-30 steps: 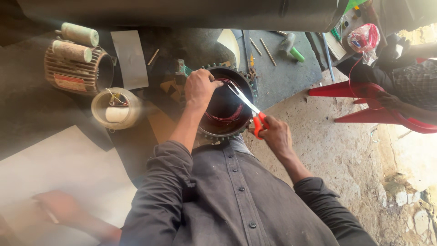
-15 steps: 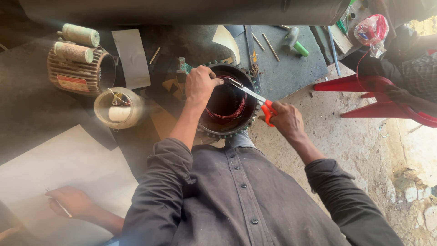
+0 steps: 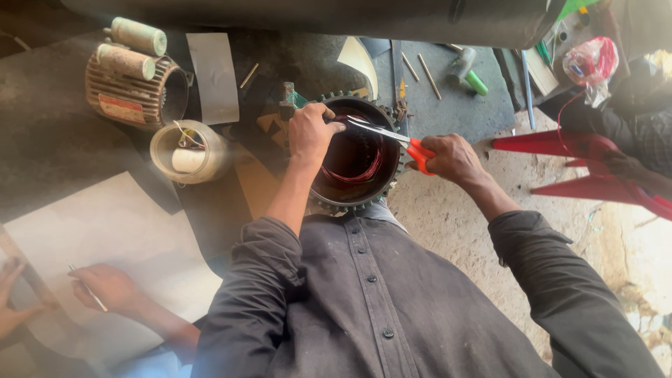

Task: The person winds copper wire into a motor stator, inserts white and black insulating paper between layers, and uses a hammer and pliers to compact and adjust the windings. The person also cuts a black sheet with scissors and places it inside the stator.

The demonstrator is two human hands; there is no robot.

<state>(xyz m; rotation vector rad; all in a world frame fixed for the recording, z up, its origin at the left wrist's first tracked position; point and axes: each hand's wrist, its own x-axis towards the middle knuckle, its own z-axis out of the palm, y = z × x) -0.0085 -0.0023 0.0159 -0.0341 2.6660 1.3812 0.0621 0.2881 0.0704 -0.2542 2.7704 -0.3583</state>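
Observation:
A round motor stator [image 3: 355, 204] with copper windings inside stands in front of me, its rim toothed with fins. My left hand [image 3: 309, 133] rests on its left rim, fingers curled over the edge and pinching something small that I cannot make out. My right hand [image 3: 451, 157] grips orange-handled scissors [image 3: 392, 136], whose blades reach left across the stator opening toward my left fingers.
A finned motor [image 3: 133, 84] with two cylindrical capacitors lies at the upper left, a white tape roll [image 3: 187, 150] beside it. Another person's hand [image 3: 105, 287] holds a pen on white sheets at lower left. A green-handled hammer [image 3: 467, 70] lies on a dark mat. Red stands [image 3: 560, 143] at right.
My right hand has moved the scissors a little rightward and up, with the blades reaching across the stator's top. The other person's hand has shifted on the white sheet.

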